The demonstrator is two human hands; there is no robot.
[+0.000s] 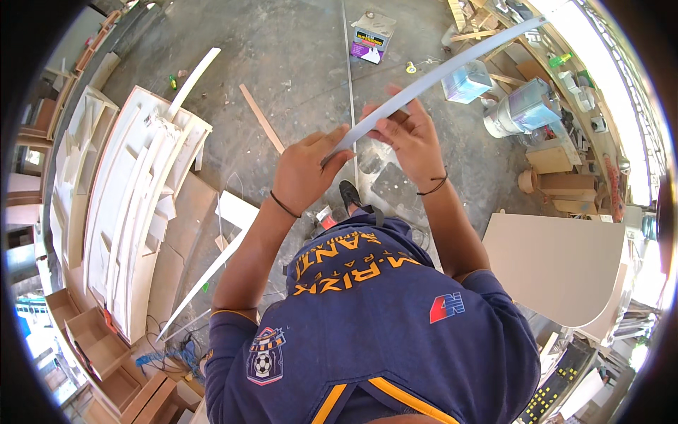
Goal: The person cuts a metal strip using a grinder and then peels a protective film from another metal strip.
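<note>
A long, thin, pale grey strip [452, 68] is held up in front of me, slanting from my hands toward the upper right. At its near end, my left hand [308, 164] is closed around it, with thumb and fingers pinching the edges. A little farther along, my right hand [406, 134] grips the same strip, its thumb on the near side and fingers behind. What the strip is made of cannot be told. Both hands are in mid-air above the grey concrete floor [296, 63].
At left lie large white panels [134, 177] with strips on top. A wooden slat [261, 119] and a box-shaped can [372, 37] are on the floor ahead. Buckets [503, 116] and wood scraps line the right, near a beige rounded panel [554, 265]. Open drawers [92, 339] stand lower left.
</note>
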